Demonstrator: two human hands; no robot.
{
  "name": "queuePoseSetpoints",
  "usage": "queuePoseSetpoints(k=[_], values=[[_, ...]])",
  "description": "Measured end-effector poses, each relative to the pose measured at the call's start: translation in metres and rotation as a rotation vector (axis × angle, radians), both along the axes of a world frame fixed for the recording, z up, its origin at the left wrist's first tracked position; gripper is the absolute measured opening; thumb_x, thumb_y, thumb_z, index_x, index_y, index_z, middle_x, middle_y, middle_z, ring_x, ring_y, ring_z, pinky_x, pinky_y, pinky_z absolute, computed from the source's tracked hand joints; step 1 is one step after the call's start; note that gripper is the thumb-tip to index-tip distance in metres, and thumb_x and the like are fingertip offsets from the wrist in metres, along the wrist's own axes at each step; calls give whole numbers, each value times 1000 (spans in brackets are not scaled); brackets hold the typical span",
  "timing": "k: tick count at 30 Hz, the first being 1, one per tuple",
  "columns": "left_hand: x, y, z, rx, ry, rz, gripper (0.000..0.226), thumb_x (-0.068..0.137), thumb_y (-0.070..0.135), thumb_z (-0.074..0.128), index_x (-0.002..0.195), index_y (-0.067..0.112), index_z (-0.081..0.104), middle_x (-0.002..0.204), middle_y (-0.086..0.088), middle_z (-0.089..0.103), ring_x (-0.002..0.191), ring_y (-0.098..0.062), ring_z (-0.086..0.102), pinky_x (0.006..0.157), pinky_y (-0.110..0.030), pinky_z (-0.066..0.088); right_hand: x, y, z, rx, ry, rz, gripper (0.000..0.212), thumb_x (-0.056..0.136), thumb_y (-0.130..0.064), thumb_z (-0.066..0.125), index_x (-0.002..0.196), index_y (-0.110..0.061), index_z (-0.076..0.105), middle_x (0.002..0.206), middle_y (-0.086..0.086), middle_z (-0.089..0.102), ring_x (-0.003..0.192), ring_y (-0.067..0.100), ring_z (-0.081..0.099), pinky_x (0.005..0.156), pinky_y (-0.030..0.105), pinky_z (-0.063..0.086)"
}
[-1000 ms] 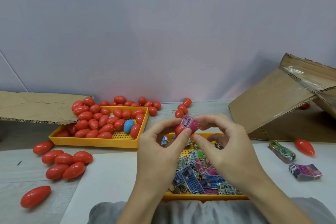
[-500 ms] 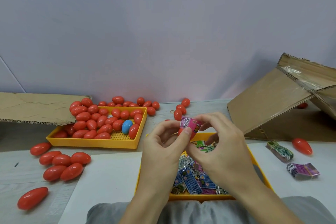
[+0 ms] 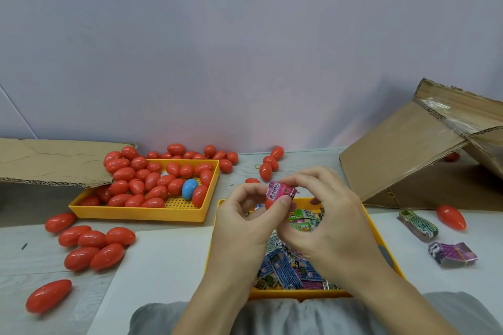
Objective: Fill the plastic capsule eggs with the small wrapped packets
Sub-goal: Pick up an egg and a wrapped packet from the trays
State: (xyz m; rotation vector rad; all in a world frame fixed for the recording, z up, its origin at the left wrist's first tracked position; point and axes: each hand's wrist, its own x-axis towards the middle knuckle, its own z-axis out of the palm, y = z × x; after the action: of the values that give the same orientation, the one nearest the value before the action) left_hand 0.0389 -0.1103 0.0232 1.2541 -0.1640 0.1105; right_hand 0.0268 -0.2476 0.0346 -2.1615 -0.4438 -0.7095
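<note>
Two yellow trays stand on the tabletop. The far tray (image 3: 141, 212), toward the left side and set back near the wall, has a perforated floor and is heaped with red capsule eggs (image 3: 136, 179); one blue egg (image 3: 189, 188) lies among them near its right end. More red eggs are lined along the tabletop behind that tray, and a loose group (image 3: 92, 246) lies at the left edge, in front of it. Three further red eggs (image 3: 270, 163) sit near the back centre.

The near tray (image 3: 377, 234), at the front edge directly before the person, holds a jumble of small wrapped packets (image 3: 283, 269) in blue, green, pink and grey print. Two bundled packets (image 3: 417, 225) lie on the white sheet toward the right edge, with a single red egg (image 3: 451, 217) just beyond them. An opened cardboard box (image 3: 402, 155) leans at the back right corner; a flat cardboard piece (image 3: 54, 162) overhangs the far tray's left end.

Above the near tray's back rim, both hands meet on a pink packet (image 3: 281, 190), printed with a barcode and folded into a short roll. The left hand (image 3: 245, 228) has fingers curled, thumb tip pressed on the packet's lower side, with a red egg half (image 3: 269, 203) partly visible under it. The right hand (image 3: 332, 223) pinches the packet's right end with fingertips.
</note>
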Motion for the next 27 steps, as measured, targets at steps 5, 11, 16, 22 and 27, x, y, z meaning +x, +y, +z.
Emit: queuePoseSetpoints(k=[5,11,16,22,27], values=[[-3,0,4,-37,57,-39,45,66,30,84,103,8,69,95,-12,75,90,-27,74,77,-33,58,-1,0,1,17,14,29,42,73,-27,79,114,-26,69,106,-18,58,107,10,57,84,14,43],[-6,-2,10,9,84,-133,26,75,36,77,79,9,76,74,-14,70,67,-23,69,61,-28,57,-2,3,3,14,-19,53,43,70,-23,74,113,-26,71,104,-14,59,104,10,59,85,9,41],[-6,-1,12,97,70,-165,27,75,42,69,79,17,78,74,-14,71,69,-23,70,62,-28,57,-1,1,2,11,-20,66,48,71,-19,73,118,-26,70,106,-14,58,105,8,59,87,8,41],[-7,0,12,157,72,-171,29,78,50,70,79,22,77,74,-11,72,71,-19,70,65,-28,58,-1,-1,5,-9,20,86,43,72,-23,72,116,-25,70,108,-16,60,107,8,58,89,10,41],[-9,-3,15,-71,194,-243,36,78,45,66,78,10,76,74,-18,70,64,-23,69,56,-29,56,-1,-1,5,39,64,136,47,73,-25,77,119,-29,67,114,-19,65,116,8,58,91,13,42]])
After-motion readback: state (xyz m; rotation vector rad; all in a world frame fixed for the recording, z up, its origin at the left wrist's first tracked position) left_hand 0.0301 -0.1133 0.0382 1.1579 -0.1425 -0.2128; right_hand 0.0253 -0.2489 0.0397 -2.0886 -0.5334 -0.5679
